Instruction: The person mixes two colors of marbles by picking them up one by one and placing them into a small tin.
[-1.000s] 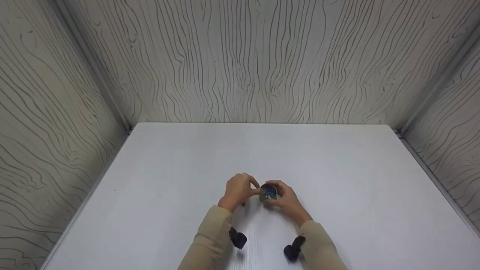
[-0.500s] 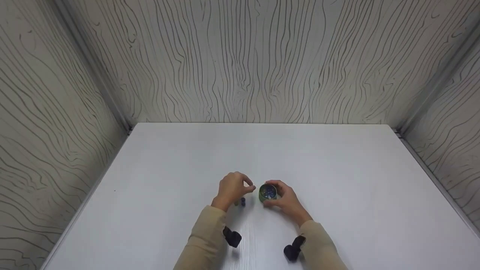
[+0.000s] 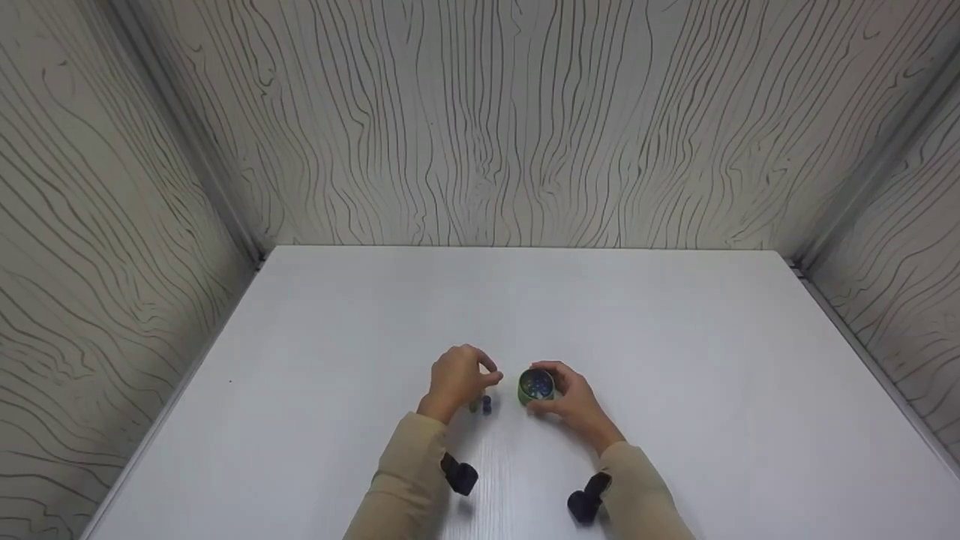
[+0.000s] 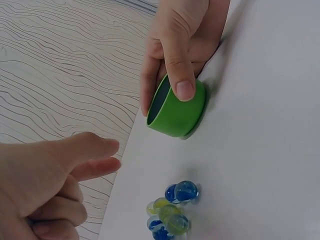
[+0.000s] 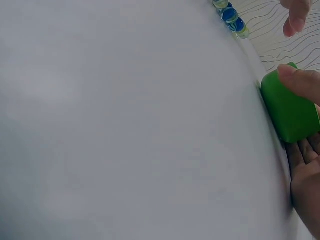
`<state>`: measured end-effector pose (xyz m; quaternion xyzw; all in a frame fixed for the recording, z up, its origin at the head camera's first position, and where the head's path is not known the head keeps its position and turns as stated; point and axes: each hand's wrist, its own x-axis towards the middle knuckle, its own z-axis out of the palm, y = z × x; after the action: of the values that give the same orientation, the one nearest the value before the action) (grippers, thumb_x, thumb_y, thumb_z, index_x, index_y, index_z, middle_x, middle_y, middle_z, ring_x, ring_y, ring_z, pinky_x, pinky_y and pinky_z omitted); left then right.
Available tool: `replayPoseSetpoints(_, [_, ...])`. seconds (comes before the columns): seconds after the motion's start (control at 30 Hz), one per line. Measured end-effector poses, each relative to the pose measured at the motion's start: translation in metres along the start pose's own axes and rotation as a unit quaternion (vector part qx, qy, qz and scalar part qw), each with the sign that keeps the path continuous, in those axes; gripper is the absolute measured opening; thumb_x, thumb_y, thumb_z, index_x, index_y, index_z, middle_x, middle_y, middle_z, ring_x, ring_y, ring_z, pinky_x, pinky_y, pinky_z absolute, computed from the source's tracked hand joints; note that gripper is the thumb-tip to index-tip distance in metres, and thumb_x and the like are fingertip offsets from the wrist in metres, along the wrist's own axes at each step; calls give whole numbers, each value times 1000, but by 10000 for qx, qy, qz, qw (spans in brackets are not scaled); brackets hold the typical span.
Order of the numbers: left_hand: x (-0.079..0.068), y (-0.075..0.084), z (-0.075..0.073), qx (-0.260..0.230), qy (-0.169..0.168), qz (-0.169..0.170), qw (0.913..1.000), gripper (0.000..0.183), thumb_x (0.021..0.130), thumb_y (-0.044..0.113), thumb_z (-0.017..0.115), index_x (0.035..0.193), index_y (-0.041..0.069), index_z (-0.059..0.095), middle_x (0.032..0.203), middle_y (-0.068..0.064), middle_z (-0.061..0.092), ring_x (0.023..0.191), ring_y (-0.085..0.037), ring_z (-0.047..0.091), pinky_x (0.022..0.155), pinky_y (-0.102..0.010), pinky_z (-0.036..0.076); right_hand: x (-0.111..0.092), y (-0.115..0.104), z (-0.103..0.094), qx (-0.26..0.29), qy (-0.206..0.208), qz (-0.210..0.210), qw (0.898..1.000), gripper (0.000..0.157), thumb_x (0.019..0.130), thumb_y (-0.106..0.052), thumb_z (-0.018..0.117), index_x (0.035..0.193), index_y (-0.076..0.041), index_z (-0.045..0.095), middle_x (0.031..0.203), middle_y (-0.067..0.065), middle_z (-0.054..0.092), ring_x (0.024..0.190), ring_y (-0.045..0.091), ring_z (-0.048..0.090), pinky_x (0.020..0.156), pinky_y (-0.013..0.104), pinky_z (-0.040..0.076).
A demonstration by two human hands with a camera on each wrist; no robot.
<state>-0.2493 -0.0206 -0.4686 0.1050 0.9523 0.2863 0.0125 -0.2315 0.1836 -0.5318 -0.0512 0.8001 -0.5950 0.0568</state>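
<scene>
My right hand (image 3: 570,397) grips a small round green cup (image 4: 177,112), thumb on one side of its wall and fingers on the other. The cup stands upright on the table, and blue and yellow marbles show inside it in the head view. To its left, my left hand (image 3: 457,379) hovers over the table with thumb and index finger stretched out, a gap between them and nothing held. Below that hand, several loose glass marbles (image 4: 172,217), blue and yellow, lie in a cluster, partly hidden by it in the head view.
The white table (image 3: 675,322) runs back to a wood-grain patterned panel (image 3: 480,120), with similar panels at both sides. Black wrist cameras (image 3: 459,476) are strapped at both beige sleeves (image 3: 645,487), close above the table.
My left hand has drawn back left from the cup's rim to above the loose marbles, its fingertips now free. The right hand and the cup stay in place.
</scene>
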Motion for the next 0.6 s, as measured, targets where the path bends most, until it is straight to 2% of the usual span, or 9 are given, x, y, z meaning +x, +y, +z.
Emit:
replayPoseSetpoints(0.2, [1, -4, 1, -85, 15, -167, 9998, 17, 82, 26, 74, 87, 11, 78, 100, -7, 75, 94, -24, 68, 83, -40, 54, 0, 0, 0, -1, 11, -29, 10000, 62, 72, -6, 81, 129, -5, 54, 138, 15, 56, 140, 35, 41, 118, 51, 26])
replayPoseSetpoints(0.33, [2, -7, 2, -190, -18, -308, 9993, 16, 83, 25, 74, 88, 10, 77, 103, -8, 74, 97, -25, 68, 88, -41, 53, 0, 0, 0, 33, 14, -38, 10000, 61, 73, -6, 80, 128, -5, 55, 138, 15, 56, 140, 34, 42, 118, 50, 26])
replayPoseSetpoints(0.6, [2, -15, 1, -75, 53, -276, 9996, 16, 81, 25, 75, 86, 10, 77, 103, -10, 74, 93, -26, 69, 83, -40, 55, -1, 1, 0, -90, -7, -100, 9999, 63, 73, -10, 80, 130, -4, 53, 137, 16, 55, 137, 36, 44, 118, 50, 27])
